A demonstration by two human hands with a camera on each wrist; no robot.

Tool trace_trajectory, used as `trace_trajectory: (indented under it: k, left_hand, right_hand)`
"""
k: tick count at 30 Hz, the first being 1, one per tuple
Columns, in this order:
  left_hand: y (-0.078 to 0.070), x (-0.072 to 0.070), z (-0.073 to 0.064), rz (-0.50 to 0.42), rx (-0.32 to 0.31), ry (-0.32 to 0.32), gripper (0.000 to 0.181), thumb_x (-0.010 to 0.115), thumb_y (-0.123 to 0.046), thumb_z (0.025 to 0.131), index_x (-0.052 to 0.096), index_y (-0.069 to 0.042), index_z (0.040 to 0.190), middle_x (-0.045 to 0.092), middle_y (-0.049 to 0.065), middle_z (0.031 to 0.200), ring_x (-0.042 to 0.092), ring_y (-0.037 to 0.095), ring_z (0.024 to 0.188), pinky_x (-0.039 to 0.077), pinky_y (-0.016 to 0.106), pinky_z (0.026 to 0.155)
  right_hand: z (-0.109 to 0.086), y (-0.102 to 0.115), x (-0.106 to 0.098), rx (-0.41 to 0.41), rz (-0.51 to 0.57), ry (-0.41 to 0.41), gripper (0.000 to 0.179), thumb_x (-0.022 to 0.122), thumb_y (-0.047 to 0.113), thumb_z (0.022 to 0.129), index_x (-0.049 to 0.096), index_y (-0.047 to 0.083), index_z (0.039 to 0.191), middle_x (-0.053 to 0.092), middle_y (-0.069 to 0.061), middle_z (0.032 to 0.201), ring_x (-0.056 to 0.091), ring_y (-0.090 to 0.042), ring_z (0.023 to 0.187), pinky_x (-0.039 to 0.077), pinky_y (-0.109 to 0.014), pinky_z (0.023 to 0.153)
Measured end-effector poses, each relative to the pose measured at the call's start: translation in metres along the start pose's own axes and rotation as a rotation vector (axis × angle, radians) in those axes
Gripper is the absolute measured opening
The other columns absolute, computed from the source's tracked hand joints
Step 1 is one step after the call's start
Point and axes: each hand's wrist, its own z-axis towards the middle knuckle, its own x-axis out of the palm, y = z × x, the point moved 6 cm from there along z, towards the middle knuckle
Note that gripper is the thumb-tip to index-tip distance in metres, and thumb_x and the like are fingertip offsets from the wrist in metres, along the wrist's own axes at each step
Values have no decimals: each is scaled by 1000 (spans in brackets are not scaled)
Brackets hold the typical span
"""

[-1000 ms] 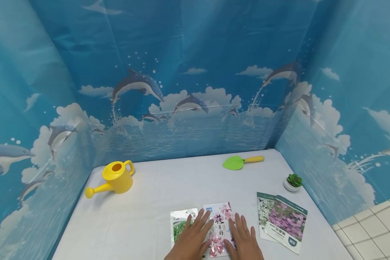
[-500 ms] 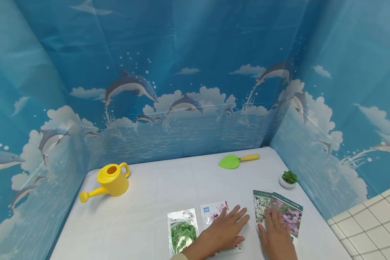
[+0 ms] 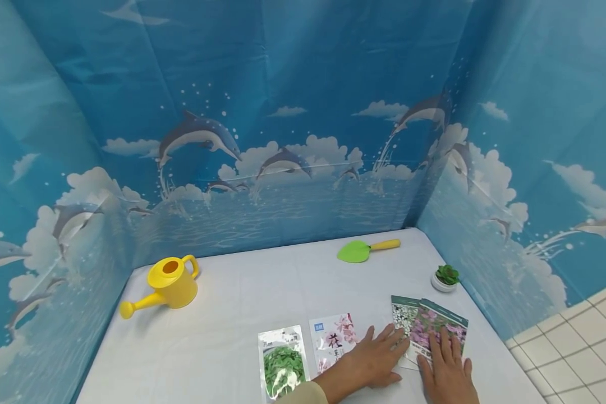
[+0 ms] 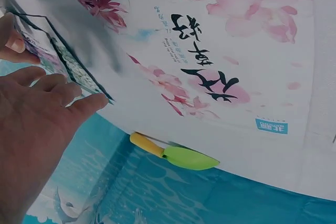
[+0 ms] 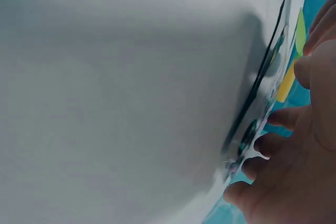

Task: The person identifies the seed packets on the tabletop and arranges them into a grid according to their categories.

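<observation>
Three sides of dolphin-printed curtain (image 3: 288, 210) wall in a table spread with a white tablecloth (image 3: 232, 306); pale tiles (image 3: 575, 336) show at the near right. At the far left stands a yellow watering can (image 3: 178, 287), spout aimed left and slightly near.

Both hands are at the near right, fingers extended and parted, gripping nothing visible. The left hand (image 3: 381, 359) reaches rightward, its fingertips over the near left part of the white-flower seed packet (image 3: 403, 313). The right hand (image 3: 450, 369) points far, fingers over the purple-flower seed packet (image 3: 436, 320); whether they press on it I cannot tell. Purple overlaps the right of white. This pair lies right of the left palm and far of the right palm, long axes running near to far, the purple one's far end leaning right. White is nearer the left hand, purple the right.

Left of them lie the pink-blossom seed packet (image 3: 330, 335), partly behind the left forearm, and the green-leaf seed packet (image 3: 284, 367).

Beyond lies a green trowel (image 3: 354, 252), yellow handle rightward; a potted succulent (image 3: 445, 278) sits at the far right.
</observation>
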Motion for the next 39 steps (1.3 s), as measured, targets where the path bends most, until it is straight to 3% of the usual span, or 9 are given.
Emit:
trace_trajectory:
  k: [7,12,17,19,25,35,39]
  left_hand:
    - [-1,9,5,8,-22,48,81,59,-65,104,28,-35,171,24,-15,177,23,7,163,36,36,126]
    - [0,11,5,0,-33,64,77,60,-65,103,32,-36,169,25,-17,177,24,7,163,37,38,125]
    - [5,36,22,-9,-46,77,70,58,-62,106,37,-39,168,22,-20,177,20,8,164,36,42,127]
    - [7,39,26,-14,-46,77,65,55,-58,108,37,-39,168,22,-21,177,19,8,164,35,43,127]
    - [9,10,9,23,-48,58,56,53,-47,111,41,-40,166,28,-23,174,24,7,163,36,39,126]
    - [34,2,12,25,-103,101,56,60,-40,109,46,-36,163,29,-24,173,22,6,163,31,41,129]
    - [48,2,15,-4,-157,86,57,62,-36,108,47,-34,163,30,-24,173,23,7,164,30,42,130]
  right_hand:
    - [-1,-8,5,2,34,29,100,36,68,110,16,-14,164,0,-42,169,-10,-60,157,-11,-84,116]
    - [-2,-9,5,4,34,33,113,27,80,103,15,-14,165,0,-42,169,-10,-60,158,-11,-83,116]
    - [-2,-10,5,11,27,32,115,24,82,101,16,-14,164,1,-42,169,-7,-61,157,-9,-84,116]
    - [-2,-11,6,19,28,39,113,27,80,103,16,-14,164,1,-42,168,-6,-62,157,-9,-84,116]
    - [-1,-14,9,55,30,68,108,36,75,107,16,-14,164,0,-42,168,-6,-62,157,-11,-84,115]
    - [-1,-18,10,69,63,79,131,19,93,88,14,-15,164,-3,-42,169,-8,-62,157,-13,-84,115]
    - [-2,-18,9,58,73,71,131,17,93,89,14,-15,164,-2,-42,169,-8,-62,157,-12,-85,115]
